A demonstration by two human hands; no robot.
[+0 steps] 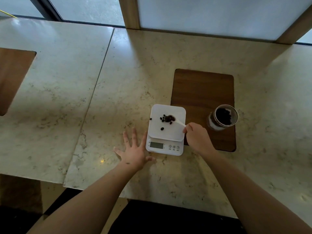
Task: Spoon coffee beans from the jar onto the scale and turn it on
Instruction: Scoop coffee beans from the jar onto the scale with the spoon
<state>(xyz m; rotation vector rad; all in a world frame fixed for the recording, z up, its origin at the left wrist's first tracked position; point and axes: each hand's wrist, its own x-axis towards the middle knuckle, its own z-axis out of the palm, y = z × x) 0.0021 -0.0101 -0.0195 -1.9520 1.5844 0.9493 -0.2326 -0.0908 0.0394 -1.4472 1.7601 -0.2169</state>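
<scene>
A white kitchen scale stands on the marble counter, its grey display blank, with three round buttons beside it. A small heap of dark coffee beans lies on its platform, with a few loose beans around it. My right hand grips a white spoon whose bowl rests at the heap. An open glass jar holding beans stands to the right on a wooden board. My left hand lies flat with fingers spread on the counter, touching the scale's left side.
A seam in the marble counter runs diagonally at the left. Another wooden board sits at the far left edge. Frosted panels in wooden frames rise behind the counter. The counter's near edge lies just below my forearms.
</scene>
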